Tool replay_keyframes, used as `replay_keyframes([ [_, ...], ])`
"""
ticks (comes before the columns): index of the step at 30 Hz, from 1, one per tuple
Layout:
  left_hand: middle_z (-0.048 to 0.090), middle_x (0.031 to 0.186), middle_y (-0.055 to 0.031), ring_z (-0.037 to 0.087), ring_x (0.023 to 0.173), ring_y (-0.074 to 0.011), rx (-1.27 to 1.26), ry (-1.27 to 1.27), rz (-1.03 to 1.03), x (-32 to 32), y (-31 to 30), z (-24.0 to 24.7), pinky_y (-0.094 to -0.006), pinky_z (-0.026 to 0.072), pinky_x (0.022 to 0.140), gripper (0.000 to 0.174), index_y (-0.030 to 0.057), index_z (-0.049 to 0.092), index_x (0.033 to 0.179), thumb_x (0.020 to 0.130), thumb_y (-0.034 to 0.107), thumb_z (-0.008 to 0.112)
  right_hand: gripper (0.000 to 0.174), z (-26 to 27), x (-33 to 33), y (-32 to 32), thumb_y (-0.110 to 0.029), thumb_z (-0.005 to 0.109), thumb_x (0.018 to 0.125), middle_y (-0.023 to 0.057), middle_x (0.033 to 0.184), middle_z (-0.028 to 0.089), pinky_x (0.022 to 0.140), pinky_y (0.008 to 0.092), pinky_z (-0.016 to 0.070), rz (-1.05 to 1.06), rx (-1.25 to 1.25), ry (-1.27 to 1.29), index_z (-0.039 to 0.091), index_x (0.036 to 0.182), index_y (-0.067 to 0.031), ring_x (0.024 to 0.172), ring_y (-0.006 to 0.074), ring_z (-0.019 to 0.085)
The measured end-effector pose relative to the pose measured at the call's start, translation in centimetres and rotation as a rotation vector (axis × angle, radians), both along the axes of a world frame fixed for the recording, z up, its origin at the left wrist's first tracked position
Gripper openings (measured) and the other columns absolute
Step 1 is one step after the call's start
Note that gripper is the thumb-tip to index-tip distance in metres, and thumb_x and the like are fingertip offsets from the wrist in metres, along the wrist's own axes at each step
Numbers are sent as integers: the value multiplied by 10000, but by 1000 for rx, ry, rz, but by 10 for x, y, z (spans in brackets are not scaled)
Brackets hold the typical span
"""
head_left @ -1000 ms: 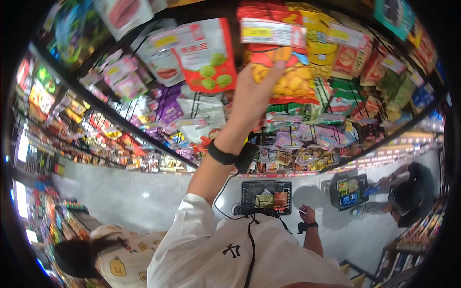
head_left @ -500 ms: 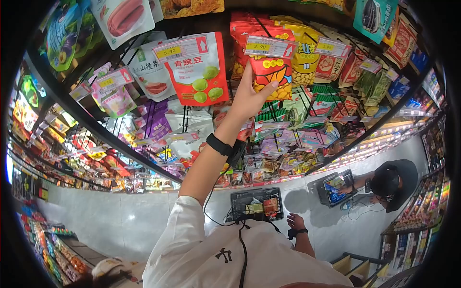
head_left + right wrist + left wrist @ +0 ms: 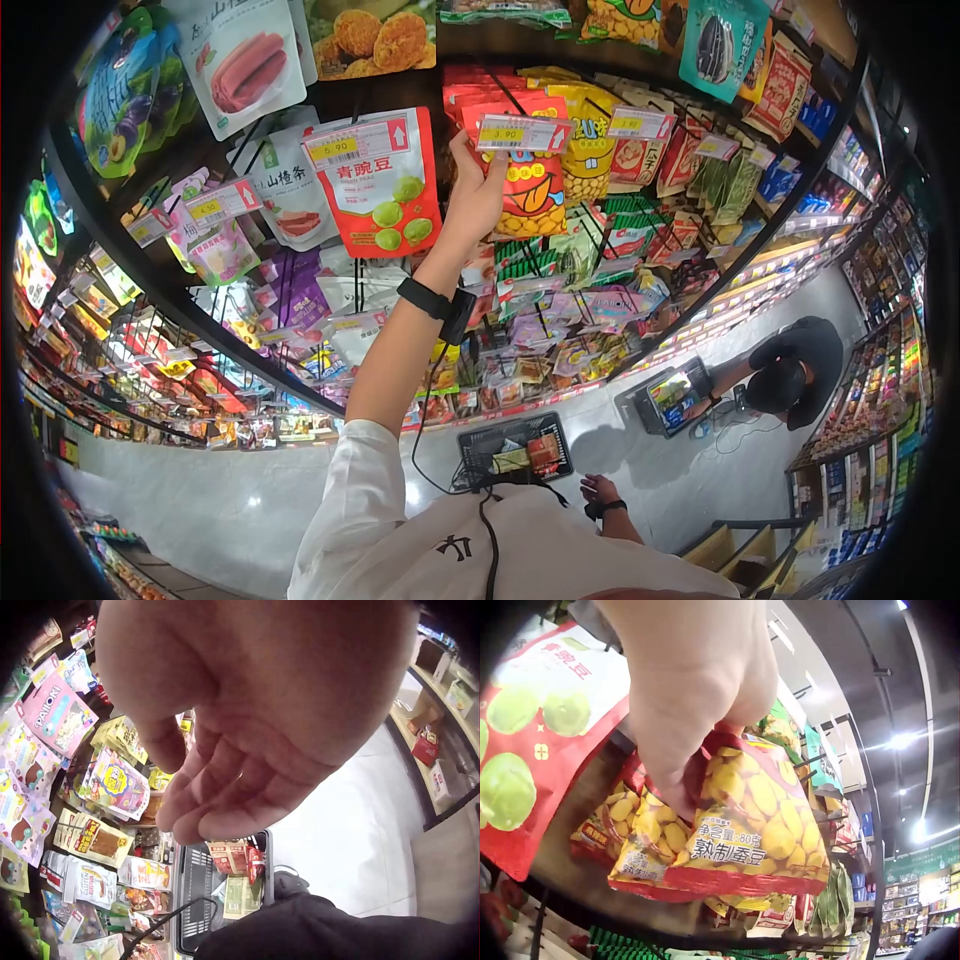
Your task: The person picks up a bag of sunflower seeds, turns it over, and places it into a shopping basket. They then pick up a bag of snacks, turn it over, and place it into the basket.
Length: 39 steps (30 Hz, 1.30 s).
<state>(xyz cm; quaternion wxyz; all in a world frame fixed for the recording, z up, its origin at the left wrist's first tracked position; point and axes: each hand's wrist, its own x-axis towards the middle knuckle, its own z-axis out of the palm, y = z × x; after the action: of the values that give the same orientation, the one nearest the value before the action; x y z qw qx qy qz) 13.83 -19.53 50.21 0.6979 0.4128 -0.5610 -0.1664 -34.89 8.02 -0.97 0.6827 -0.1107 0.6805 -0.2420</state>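
Observation:
My left hand (image 3: 478, 190) is raised to the snack rack and grips a red and yellow bag of broad beans (image 3: 530, 205). The thumb lies over the bag's front near its top, just under the 3.90 price tag (image 3: 522, 133); the other fingers go behind it. In the left wrist view, more bags of the same kind (image 3: 641, 836) hang behind the held bag (image 3: 757, 817). Low beside the body, my right hand (image 3: 247, 727) hangs with loosely bent fingers and nothing in it. A black shopping basket (image 3: 515, 447) with a few packets stands on the floor near it.
Left of the hand hangs a red and white green-pea bag (image 3: 380, 185); a yellow snack bag (image 3: 590, 140) hangs to the right. Metal hooks with tags jut from the rack. Another person (image 3: 790, 375) crouches on the right by a second basket (image 3: 660, 400).
The left hand has shifted up along the bag, its thumb now close under the price tag. The head view has moved, showing more upper shelf. The right hand still hangs low.

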Motion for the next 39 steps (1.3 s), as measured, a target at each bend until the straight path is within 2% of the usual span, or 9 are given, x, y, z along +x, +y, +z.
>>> replay_keyframes([
  [8, 512, 1337, -237, 539, 1278, -357, -120, -102, 99, -6, 24, 27, -407, 405, 1068, 410, 61, 301, 1413, 1036, 26, 459, 376, -2, 5, -6, -262, 412, 1036, 119, 1166, 684, 812, 326, 554, 51, -2, 10, 601, 1277, -45, 991, 256, 643],
  [12, 515, 1342, -237, 555, 1255, -346, -98, -57, 36, -10, 35, 28, -412, 417, 1052, 389, 65, 329, 1404, 1039, 28, 458, 384, 0, 4, -6, -264, 406, 1042, 131, 1161, 680, 736, 320, 565, 50, -1, 1, 584, 1292, -34, 929, 255, 658],
  [20, 531, 1329, -235, 585, 1196, -325, -27, -52, 50, -15, 56, 22, -409, 429, 1022, 373, 59, 308, 1409, 1068, 109, 447, 394, -13, 4, 8, -229, 422, 1015, 146, 1198, 685, 772, 340, 560, 22, 20, -24, 588, 1304, -19, 986, 277, 670],
  [29, 489, 1329, -127, 567, 1154, -145, -137, 176, -109, -28, 61, 13, -295, 482, 978, 404, 64, 283, 1439, 1071, 76, 449, 391, -18, -7, -18, -211, 454, 1012, 150, 1220, 688, 770, 333, 565, 149, 56, -30, 580, 1326, -15, 999, 278, 675],
  [34, 518, 1285, -121, 592, 1106, -148, -76, 43, 43, -40, 63, 3, -312, 522, 927, 363, 71, 292, 1403, 1083, 111, 459, 416, -36, -21, -68, -206, 466, 1017, 126, 1243, 682, 773, 327, 574, 337, 26, -78, 549, 1374, -9, 969, 262, 691],
  [35, 515, 1274, -111, 580, 1109, -141, -46, 41, 52, -43, 68, -2, -309, 514, 936, 351, 76, 299, 1392, 1087, 133, 463, 426, -35, -37, -73, -222, 488, 1009, 127, 1266, 671, 761, 313, 572, 1092, -577, 149, 548, 1388, -37, 923, 259, 683],
  [36, 503, 1269, -95, 546, 1148, -140, -122, -70, 194, -45, 70, -10, -315, 481, 982, 341, 75, 306, 1385, 1090, 143, 463, 392, -33, -42, -95, -225, 495, 1012, 126, 1257, 669, 750, 311, 567, 910, -361, 49, 560, 1353, -42, 944, 256, 680],
  [38, 488, 1276, -84, 507, 1181, -137, -87, 83, 135, -59, 95, -24, -319, 447, 1019, 326, 73, 316, 1378, 1095, 154, 455, 327, -38, -34, -142, -230, 510, 1020, 124, 1241, 663, 728, 308, 557, 537, 85, -87, 586, 1285, -54, 985, 249, 673],
  [39, 488, 1269, -81, 472, 1213, -133, -33, 262, 57, -68, 109, -40, -323, 425, 1039, 305, 64, 343, 1360, 1097, 168, 456, 341, -38, -40, -165, -236, 534, 1006, 104, 1196, 679, 656, 290, 544, 639, 104, -56, 597, 1292, -63, 927, 232, 681],
])
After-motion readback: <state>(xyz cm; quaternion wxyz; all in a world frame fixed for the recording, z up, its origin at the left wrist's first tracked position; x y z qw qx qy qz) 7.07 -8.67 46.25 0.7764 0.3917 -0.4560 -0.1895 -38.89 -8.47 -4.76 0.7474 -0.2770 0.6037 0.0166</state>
